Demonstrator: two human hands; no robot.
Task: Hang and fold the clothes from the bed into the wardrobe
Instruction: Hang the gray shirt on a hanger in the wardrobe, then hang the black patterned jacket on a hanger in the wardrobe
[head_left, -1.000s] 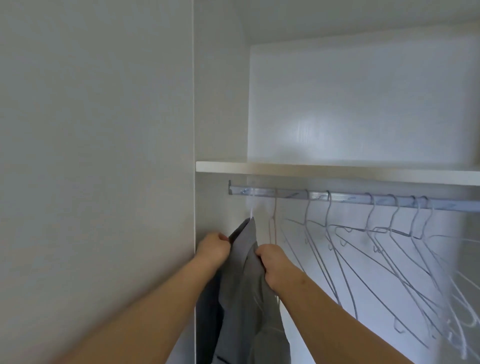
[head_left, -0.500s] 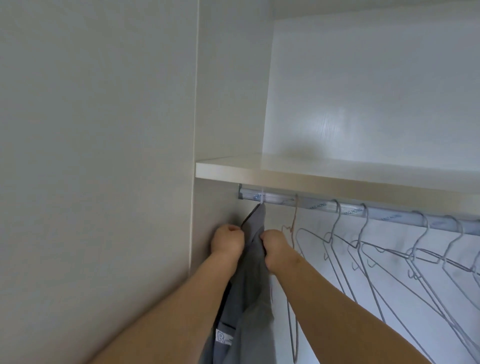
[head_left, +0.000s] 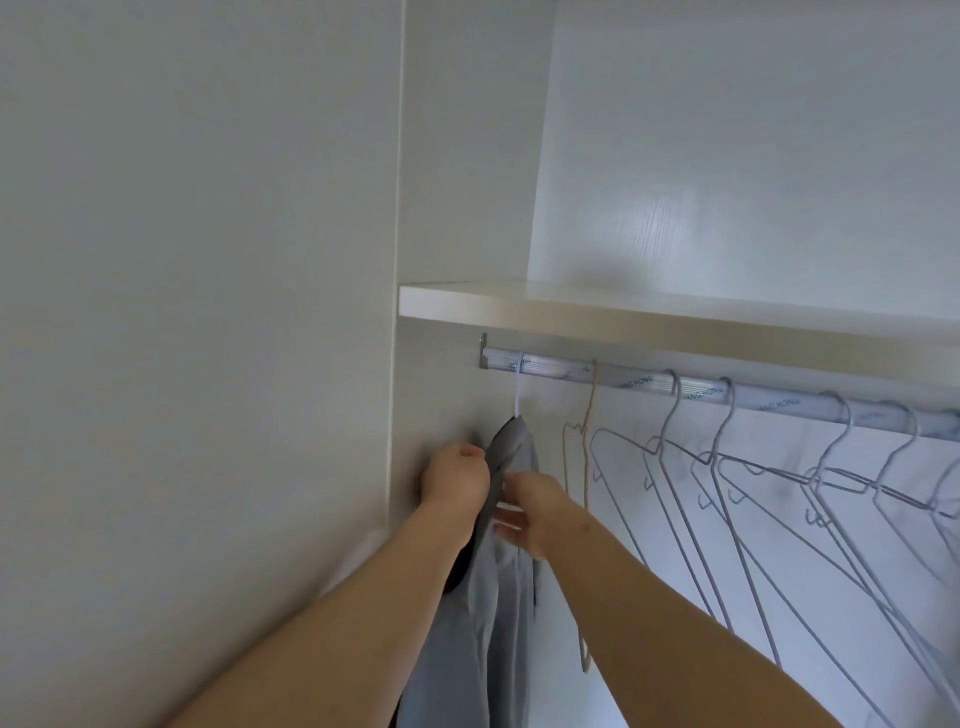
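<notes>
A grey garment (head_left: 506, 613) hangs on a white hanger (head_left: 518, 400) hooked over the metal rail (head_left: 649, 382) at its far left end, beside the wardrobe's side wall. My left hand (head_left: 457, 486) grips the garment's left shoulder in a fist. From the right, my right hand (head_left: 537, 512) pinches the garment's front edge between thumb and fingers, with the fingertips blurred. The lower part of the garment drops out of view between my forearms.
A pink wire hanger (head_left: 584, 467) hangs just right of the garment, and several bare grey wire hangers (head_left: 779, 493) fill the rail to the right. A white shelf (head_left: 623, 312) sits just above the rail. The wardrobe's side panel (head_left: 208, 364) fills the left.
The view has come closer and tilted up a little. The garment's hanger went from below the rail onto it at the left end. My right hand's fingers have loosened from a fist.
</notes>
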